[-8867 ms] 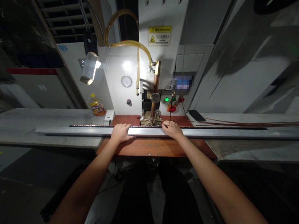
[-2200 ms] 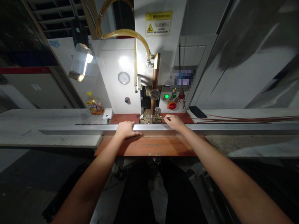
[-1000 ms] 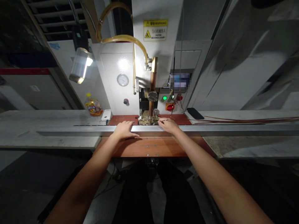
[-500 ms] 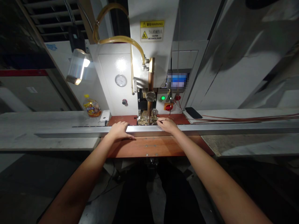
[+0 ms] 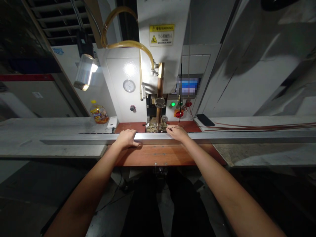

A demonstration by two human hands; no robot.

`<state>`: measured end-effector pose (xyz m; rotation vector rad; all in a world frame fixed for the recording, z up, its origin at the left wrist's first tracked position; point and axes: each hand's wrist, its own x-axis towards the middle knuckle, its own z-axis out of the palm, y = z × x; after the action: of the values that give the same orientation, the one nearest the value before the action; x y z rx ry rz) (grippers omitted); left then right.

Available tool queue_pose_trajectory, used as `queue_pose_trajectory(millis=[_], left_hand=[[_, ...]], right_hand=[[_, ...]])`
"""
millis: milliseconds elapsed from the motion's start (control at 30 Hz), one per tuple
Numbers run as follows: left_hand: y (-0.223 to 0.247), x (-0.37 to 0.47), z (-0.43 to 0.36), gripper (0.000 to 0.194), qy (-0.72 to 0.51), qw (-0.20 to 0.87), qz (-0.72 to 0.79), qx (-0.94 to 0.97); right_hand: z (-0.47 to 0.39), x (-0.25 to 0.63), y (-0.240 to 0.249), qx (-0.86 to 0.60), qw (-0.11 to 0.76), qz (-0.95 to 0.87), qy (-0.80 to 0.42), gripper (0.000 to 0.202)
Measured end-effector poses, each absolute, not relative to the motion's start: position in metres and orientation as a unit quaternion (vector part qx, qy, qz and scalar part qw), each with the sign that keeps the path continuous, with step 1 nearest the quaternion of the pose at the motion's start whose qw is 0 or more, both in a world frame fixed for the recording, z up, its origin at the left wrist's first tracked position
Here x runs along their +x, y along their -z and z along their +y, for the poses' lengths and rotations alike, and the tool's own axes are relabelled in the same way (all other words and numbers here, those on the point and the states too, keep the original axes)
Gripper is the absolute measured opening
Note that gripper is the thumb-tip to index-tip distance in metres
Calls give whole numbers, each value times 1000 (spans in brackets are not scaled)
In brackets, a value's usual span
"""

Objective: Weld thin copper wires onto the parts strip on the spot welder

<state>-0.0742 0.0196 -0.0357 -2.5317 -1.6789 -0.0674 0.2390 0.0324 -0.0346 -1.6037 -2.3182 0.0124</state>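
A long silver metal bar (image 5: pixel 158 137) lies crosswise over the brown work board (image 5: pixel 140 157). My left hand (image 5: pixel 126 137) grips it left of the machine, fingers over the top and thumb at the front face. Over the bar's right part rests my right hand (image 5: pixel 177 133), its fingertips pinched beside the metal fixture behind the bar; a thin dark thing shows at the fingers, too small to name. A copper-coloured upright rod (image 5: pixel 159 87) of the machine comes down between my hands, its lower tip at the fixture (image 5: pixel 151 126).
A lamp (image 5: pixel 85 72) shines from the left. Behind the bar stand a yellow-capped bottle (image 5: pixel 98 113) and a white box (image 5: pixel 112 122). A black phone (image 5: pixel 205 120) and thin brown rods (image 5: pixel 259 126) lie at right. The machine's panel carries a gauge (image 5: pixel 129 86) and a lit green button (image 5: pixel 173 104).
The view has shifted a little, so things appear slightly farther right. Both hands keep their places at the bar, and the machine rod shows no clear movement.
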Motion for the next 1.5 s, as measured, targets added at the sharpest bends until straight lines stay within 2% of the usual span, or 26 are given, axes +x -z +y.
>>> queue_pose_trajectory(millis=[167, 333, 1500], left_hand=[[37, -72, 19, 67, 13, 54, -572, -818], [39, -72, 19, 74, 20, 54, -582, -811], [39, -71, 16, 71, 21, 75, -584, -808]], right_hand=[[33, 240, 35, -555, 160, -816, -4, 35], [34, 241, 38, -554, 163, -816, 6, 36], [34, 240, 38, -547, 165, -820, -2, 34]])
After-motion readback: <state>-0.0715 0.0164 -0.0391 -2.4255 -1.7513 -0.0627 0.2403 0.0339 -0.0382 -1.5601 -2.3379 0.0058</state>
